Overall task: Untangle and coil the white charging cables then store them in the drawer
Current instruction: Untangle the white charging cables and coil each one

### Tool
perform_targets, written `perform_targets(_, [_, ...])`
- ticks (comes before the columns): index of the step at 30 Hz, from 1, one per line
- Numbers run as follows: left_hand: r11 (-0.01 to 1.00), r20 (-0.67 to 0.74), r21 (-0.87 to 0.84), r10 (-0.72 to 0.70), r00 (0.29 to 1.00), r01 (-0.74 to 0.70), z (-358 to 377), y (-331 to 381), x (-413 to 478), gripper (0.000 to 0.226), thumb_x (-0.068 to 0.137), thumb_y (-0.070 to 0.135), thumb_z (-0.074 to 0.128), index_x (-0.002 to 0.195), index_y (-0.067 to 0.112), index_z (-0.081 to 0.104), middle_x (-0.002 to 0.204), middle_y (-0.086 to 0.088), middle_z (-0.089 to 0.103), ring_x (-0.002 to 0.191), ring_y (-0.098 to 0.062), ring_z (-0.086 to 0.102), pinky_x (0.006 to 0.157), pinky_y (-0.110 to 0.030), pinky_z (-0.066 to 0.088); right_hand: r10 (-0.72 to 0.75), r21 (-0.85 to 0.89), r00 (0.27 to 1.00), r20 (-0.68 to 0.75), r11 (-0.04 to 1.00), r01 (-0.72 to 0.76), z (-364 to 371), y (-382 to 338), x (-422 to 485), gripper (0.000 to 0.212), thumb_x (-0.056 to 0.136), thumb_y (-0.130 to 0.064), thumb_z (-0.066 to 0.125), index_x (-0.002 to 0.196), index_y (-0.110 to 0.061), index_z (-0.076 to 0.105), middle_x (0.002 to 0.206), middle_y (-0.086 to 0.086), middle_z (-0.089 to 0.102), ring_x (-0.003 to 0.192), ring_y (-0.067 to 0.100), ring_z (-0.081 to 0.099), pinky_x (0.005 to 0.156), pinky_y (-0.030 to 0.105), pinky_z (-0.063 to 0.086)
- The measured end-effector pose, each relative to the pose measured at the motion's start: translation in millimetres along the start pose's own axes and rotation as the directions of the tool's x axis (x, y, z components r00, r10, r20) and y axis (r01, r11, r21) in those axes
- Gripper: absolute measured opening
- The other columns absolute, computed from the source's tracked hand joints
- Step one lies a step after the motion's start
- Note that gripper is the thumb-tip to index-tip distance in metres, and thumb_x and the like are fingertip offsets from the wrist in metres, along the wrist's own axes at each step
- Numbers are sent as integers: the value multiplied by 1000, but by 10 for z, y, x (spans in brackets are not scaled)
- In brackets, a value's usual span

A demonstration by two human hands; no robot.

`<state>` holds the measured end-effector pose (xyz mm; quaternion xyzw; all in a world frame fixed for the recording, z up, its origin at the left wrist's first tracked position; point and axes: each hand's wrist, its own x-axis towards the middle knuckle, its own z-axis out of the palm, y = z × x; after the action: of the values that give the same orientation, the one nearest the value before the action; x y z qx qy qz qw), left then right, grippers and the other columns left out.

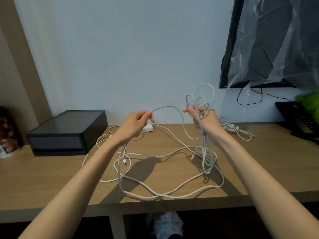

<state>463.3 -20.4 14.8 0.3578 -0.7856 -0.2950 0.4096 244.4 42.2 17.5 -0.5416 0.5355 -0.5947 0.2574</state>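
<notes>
Long white charging cables (174,190) sprawl in tangled loops across the wooden desk (51,171). My right hand (204,120) is raised above the desk and grips a bunch of cable loops that stick up over its fingers. My left hand (137,122) pinches a strand that arcs across to the right hand. A white charger brick (148,128) lies behind my left hand. A second small bundle of white cable (237,130) lies on the desk at the right. The dark drawer box (67,133) stands at the back left, shut.
A jar (8,133) stands at the far left edge. A wall-mounted screen (269,42) covered in plastic hangs at the upper right, with a black phone (298,118) and a green object (309,102) below it. A white bag (168,223) lies under the desk.
</notes>
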Motion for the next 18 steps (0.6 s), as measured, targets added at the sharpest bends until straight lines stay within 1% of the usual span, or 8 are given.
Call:
perform_targets(3, [992, 64, -117, 49, 997, -41, 102, 284, 18, 33, 101, 26, 39, 84, 11, 63, 53, 10, 30, 42, -7, 23, 40, -17, 21, 34, 75, 985, 170, 996, -47, -3, -73, -96, 28, 93, -31, 60, 108, -9, 67, 43, -11, 36, 39, 8, 22, 37, 20, 21])
perform_targets(5, [990, 132, -135, 70, 989, -52, 174, 377, 30, 34, 101, 28, 39, 85, 12, 64, 61, 6, 31, 45, -8, 24, 42, -16, 22, 59, 30, 976, 210, 997, -67, 4, -109, -143, 33, 92, -37, 59, 108, -9, 68, 47, -2, 26, 42, 12, 19, 38, 22, 17])
perform_targets(8, [994, 201, -96, 65, 977, -46, 269, 374, 43, 34, 101, 28, 38, 83, 13, 63, 62, 6, 32, 44, -2, 33, 47, -13, 29, 68, -26, 991, 112, 998, -66, 2, -120, -169, 31, 95, -28, 57, 87, 2, 59, 36, -10, 40, 33, 2, 38, 35, 13, 28])
perform_targets(11, [984, 242, -176, 22, 970, 22, 332, 227, 40, 34, 103, 26, 32, 78, 15, 53, 62, 7, 31, 47, -1, 32, 55, -18, 33, 62, 25, 996, -58, 998, -61, -72, -93, -128, 34, 96, -27, 56, 70, -6, 50, 36, -14, 48, 36, -7, 47, 42, 11, 36])
perform_targets(13, [962, 260, -260, -10, 966, 80, 379, 111, 6, 33, 104, 23, 28, 79, 15, 47, 65, 7, 30, 46, -1, 31, 51, -16, 31, 4, -120, 993, -119, 993, -18, -149, -44, -89, 32, 92, -35, 60, 70, -13, 54, 42, -12, 49, 41, -2, 47, 49, 18, 34])
perform_targets(14, [957, 269, -272, -26, 963, 102, 407, 63, -17, 32, 104, 23, 26, 80, 15, 46, 66, 6, 29, 46, 0, 31, 50, -14, 30, -17, -184, 995, -103, 983, -3, -177, -24, -73, 28, 90, -36, 63, 72, -15, 56, 46, -13, 51, 44, -1, 48, 49, 21, 35])
perform_targets(16, [970, 286, -225, -30, 958, 97, 473, -6, -51, 33, 104, 24, 25, 82, 16, 48, 66, 6, 29, 47, 0, 30, 50, -13, 29, -6, -271, 1000, -16, 963, 1, -182, 4, -84, 17, 88, -36, 66, 85, -19, 66, 66, -13, 64, 60, 3, 58, 55, 24, 45])
perform_targets(18, [989, 307, -141, -5, 952, 51, 536, -23, -63, 33, 104, 24, 25, 82, 16, 49, 66, 6, 30, 49, 0, 31, 50, -13, 29, 1, -364, 995, 104, 931, 37, -152, 50, -107, 22, 88, -36, 66, 106, -24, 70, 91, -10, 68, 76, 3, 61, 68, 24, 49])
